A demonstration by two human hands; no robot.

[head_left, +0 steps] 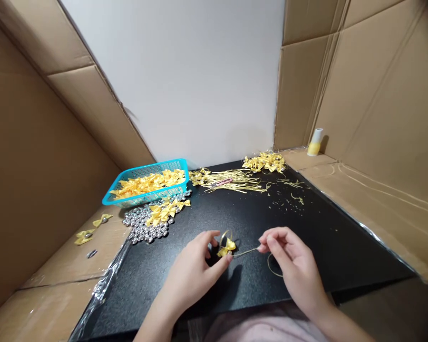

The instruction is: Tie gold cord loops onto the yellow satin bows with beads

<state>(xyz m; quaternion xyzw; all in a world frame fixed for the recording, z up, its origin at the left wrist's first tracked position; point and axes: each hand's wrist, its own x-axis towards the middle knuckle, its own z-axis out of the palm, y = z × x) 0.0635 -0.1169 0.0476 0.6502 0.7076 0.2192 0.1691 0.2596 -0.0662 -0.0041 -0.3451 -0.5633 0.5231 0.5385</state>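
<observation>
My left hand is closed on a small yellow ribbon bow, which sits between thumb and fingers above the black table. A loop of thin gold ribbon stands up from the bow. From the bow a thin gold cord runs across to my right hand, whose thumb and index finger pinch it. The cord's loose end curls down below the right hand. Any bead on this bow is too small to make out.
A turquoise basket of yellow bows stands back left, beside silver beads with bows on top. Gold strips lie at the back with a pink-handled tool. Finished-looking bows are heaped back right, near a thread cone.
</observation>
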